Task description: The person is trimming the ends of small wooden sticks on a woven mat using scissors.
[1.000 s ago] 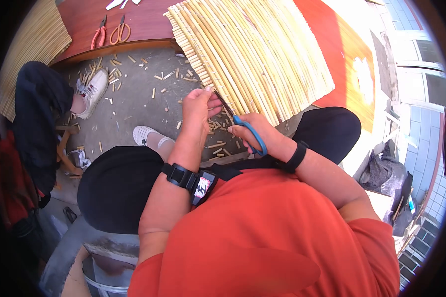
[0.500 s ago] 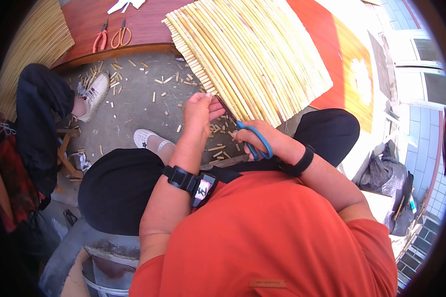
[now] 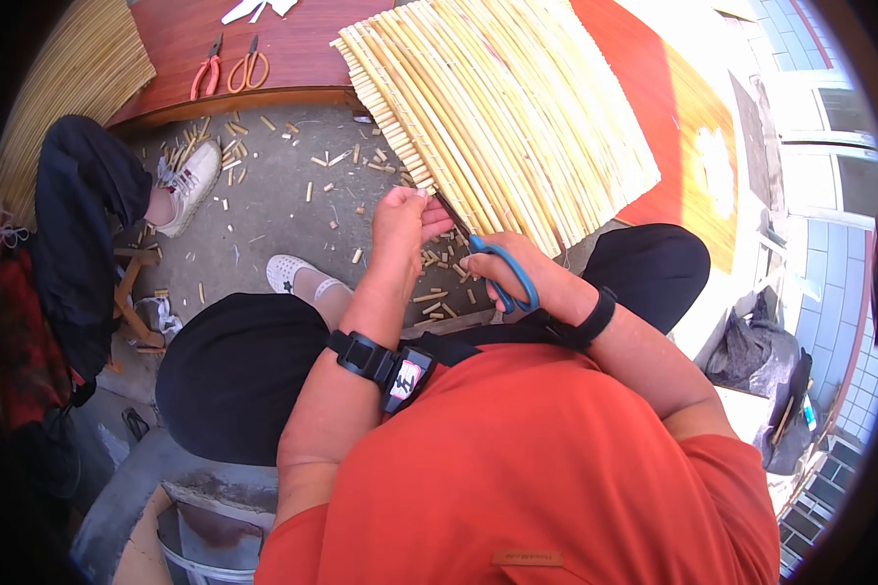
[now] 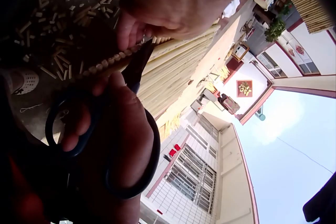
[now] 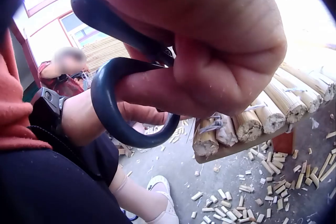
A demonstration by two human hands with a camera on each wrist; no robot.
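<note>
A mat of pale reed stalks tied with thread [image 3: 517, 107] lies on the table, its row of cut ends facing me. My right hand [image 3: 522, 268] grips blue-handled scissors [image 3: 525, 283], fingers through the loops [image 5: 110, 119]. Their dark blades [image 3: 451, 209] lie along the row of stalk ends. At the blade tips, my left hand [image 3: 400, 229] pinches the mat's edge between thumb and forefinger, the other fingers extended beside it. In the left wrist view the left fingers [image 4: 128, 29] are right by the blades, partly in shadow. Tied stalk ends [image 5: 249, 127] show below my right hand.
Red-handled pliers [image 3: 206, 76] and orange-handled scissors [image 3: 249, 70] lie on the red-brown table [image 3: 307, 58]. Short reed offcuts [image 3: 429, 297] litter the concrete floor. Another person's leg [image 3: 88, 205] and a second reed mat [image 3: 68, 68] are at left.
Both hands have shifted slightly toward me along the mat's edge. The scissors' handle loops have spread a little since the earliest frame. The mat stays in place.
</note>
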